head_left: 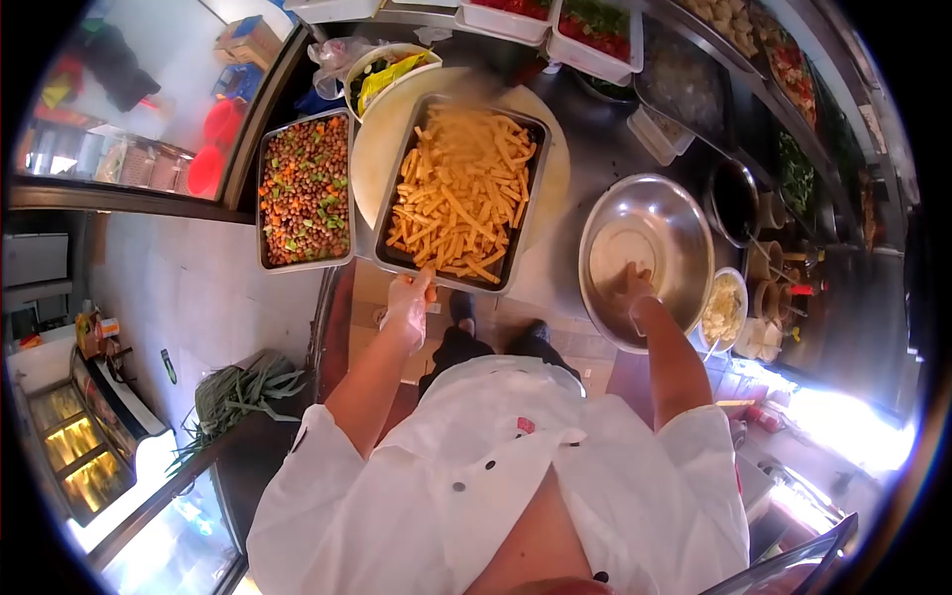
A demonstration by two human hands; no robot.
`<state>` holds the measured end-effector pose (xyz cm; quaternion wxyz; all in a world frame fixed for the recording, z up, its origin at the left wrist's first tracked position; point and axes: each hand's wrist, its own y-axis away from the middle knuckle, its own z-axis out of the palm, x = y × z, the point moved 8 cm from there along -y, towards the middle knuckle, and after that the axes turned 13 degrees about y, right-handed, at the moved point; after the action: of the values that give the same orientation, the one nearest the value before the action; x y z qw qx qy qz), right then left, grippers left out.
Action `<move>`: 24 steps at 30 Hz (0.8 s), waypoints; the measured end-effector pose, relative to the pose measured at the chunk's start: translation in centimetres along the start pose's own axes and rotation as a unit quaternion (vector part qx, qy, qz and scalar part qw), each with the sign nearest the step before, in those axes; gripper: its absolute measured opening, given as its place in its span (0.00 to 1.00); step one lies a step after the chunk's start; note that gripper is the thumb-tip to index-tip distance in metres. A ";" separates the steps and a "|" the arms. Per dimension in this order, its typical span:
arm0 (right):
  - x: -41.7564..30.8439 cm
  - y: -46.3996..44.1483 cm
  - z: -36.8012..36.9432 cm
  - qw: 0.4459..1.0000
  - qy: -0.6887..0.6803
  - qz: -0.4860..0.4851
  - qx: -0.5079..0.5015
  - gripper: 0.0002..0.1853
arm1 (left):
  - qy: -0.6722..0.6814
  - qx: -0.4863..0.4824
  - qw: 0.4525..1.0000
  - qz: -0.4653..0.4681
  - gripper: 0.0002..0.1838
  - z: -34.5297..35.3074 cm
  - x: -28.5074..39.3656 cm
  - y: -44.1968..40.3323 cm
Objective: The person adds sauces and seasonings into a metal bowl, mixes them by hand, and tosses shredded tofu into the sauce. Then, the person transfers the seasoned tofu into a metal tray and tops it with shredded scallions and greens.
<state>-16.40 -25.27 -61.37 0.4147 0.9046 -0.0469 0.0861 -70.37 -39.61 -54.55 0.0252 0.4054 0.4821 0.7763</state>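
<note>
My left hand, in a clear plastic glove, has its fingers closed at the near rim of a dark metal tray. Golden strips like French fries fill that tray; its far end is blurred. Over on the right, my right hand reaches into a large stainless steel bowl. Its fingers point down, slightly apart, towards a pale patch on the bowl's bottom. I see nothing held in them.
A round board lies under the fries tray. Left of it stands a tray of brown beans or nuts with diced vegetables. A small bowl of pale chopped food sits beside the steel bowl. Food tubs line the back.
</note>
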 end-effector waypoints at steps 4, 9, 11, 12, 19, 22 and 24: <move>0.1 0.7 0.4 0.999 0.023 0.025 0.020 0.67 | -0.004 -0.003 1.000 -0.003 0.11 1.5 0.8 -0.3; 0.2 1.7 -0.8 1.000 -0.012 0.007 -0.004 0.67 | -0.033 -0.008 0.999 0.004 0.11 1.3 0.5 -0.8; 0.3 2.5 -0.2 1.000 -0.017 0.013 -0.006 0.67 | -0.033 -0.006 0.999 0.009 0.12 1.3 0.5 -0.9; -0.1 3.1 -1.1 1.000 -0.016 0.017 -0.012 0.67 | -0.031 -0.009 0.999 0.016 0.12 1.9 1.0 -1.3; 1.4 2.6 -0.7 0.999 -0.028 0.031 -0.004 0.66 | -0.059 0.031 0.998 -0.006 0.11 2.1 2.1 -1.2; 1.5 2.7 -0.7 0.999 -0.018 0.033 -0.008 0.67 | -0.023 0.040 0.999 0.019 0.11 1.2 1.9 -0.9; 1.4 3.2 -1.3 0.999 -0.018 0.037 -0.010 0.67 | 0.005 0.024 0.998 0.052 0.12 0.6 2.4 0.0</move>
<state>-15.66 -26.38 -57.85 0.4191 0.8997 -0.0884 0.0845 -71.59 -38.16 -52.96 -0.0276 0.4267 0.4792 0.7665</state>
